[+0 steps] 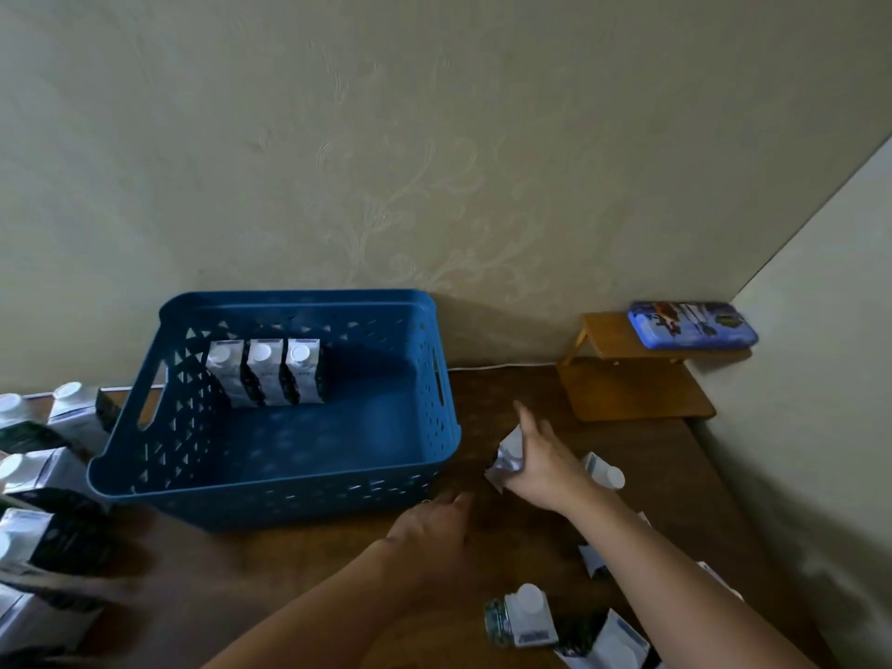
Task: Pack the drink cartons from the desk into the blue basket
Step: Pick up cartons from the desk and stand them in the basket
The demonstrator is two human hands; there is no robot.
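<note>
The blue basket [338, 494] stands on the wooden desk [270, 567] against the wall. Three white drink cartons [265, 374] with round caps stand in a row at its back left. My right hand [545, 468] grips one small carton [507, 458] just right of the basket, above the desk. My left hand [434, 528] hovers with straight fingers near the basket's front right corner and holds nothing. Several cartons [43, 475] lie left of the basket. More cartons [526, 618] lie at the front right, and one carton [606, 470] sits behind my right wrist.
A small wooden stand [632, 379] sits at the back right of the desk with a blue pencil case [692, 325] on top. A white cable [497, 366] runs along the wall. A side wall closes off the right.
</note>
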